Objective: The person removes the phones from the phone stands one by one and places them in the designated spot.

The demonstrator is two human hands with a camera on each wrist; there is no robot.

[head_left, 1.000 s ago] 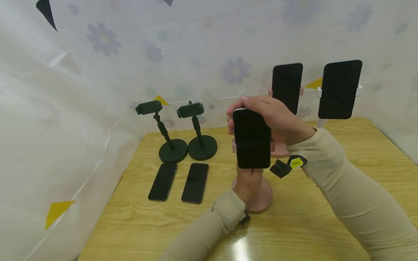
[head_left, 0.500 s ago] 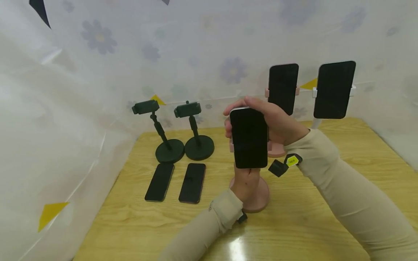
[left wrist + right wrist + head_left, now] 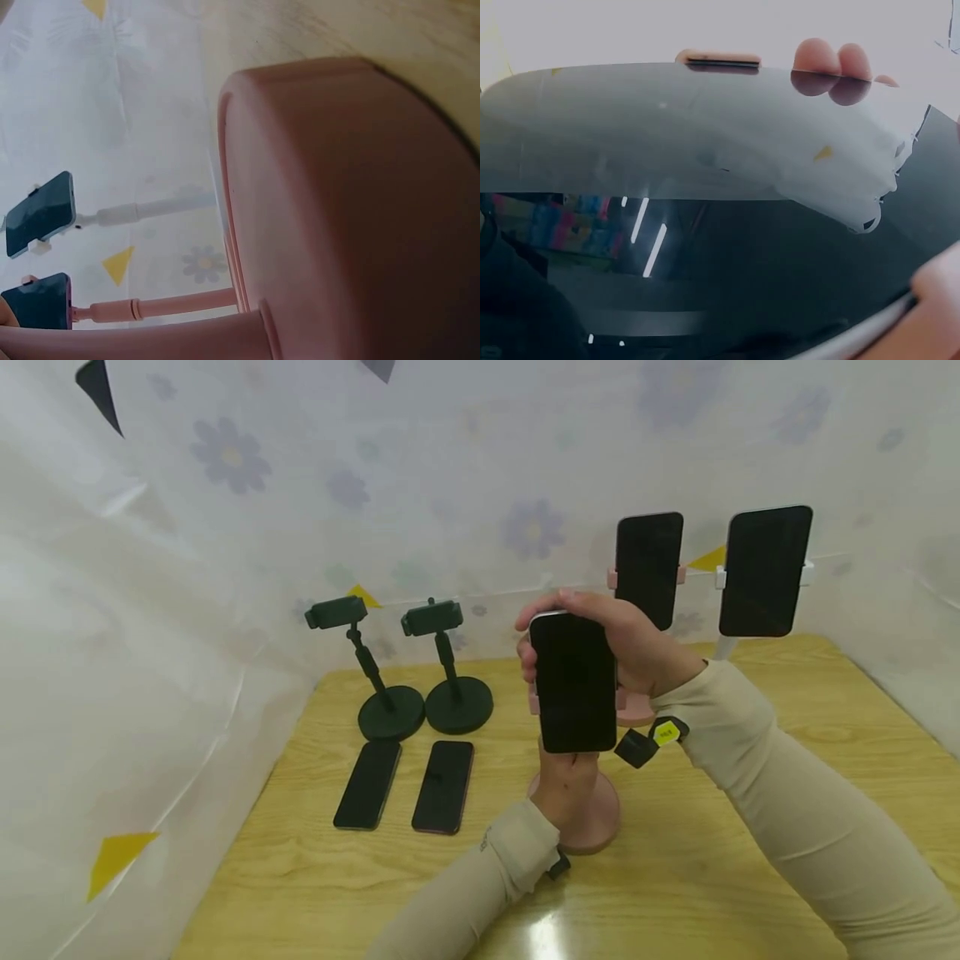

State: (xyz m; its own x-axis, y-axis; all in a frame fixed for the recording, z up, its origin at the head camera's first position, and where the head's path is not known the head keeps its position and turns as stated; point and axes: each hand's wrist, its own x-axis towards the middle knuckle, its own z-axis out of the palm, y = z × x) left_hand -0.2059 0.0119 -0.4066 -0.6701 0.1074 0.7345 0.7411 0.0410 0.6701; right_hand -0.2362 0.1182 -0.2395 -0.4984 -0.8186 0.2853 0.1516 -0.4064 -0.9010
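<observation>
Phone (image 3: 576,681) sits nearly upright in the clamp (image 3: 534,700) of the front stand (image 3: 592,831) in the head view, its screen toward the person. The right hand (image 3: 637,643) grips it at the top and side, fingers curled past the left edge. The left hand (image 3: 566,781) is below and behind it; most of its fingers are hidden, so I cannot tell whether they are closed. The step looks like squaring the phone in its clamp: turn it with small, even pressure from the right hand, and let the left steady the stand beneath. Two mounted phones, one pink-held (image 3: 648,572) and one white-held (image 3: 765,572), are behind, so wide swings of the right arm seem unwise. Two loose phones (image 3: 442,787) lie well apart on the left.

From the left wrist, the base (image 3: 322,210) looms close, with the pole (image 3: 142,343) running along the lower edge and a sliver of finger (image 3: 6,315) beside it. Sideways force would likely tip the base; pressing straight down should be safer.

From the right wrist, fingertips (image 3: 816,56) rest at the phone's far edge, apart from a clamp arm (image 3: 720,60). That placement suits the job: it spares the glossy screen and avoids pinched skin.
</observation>
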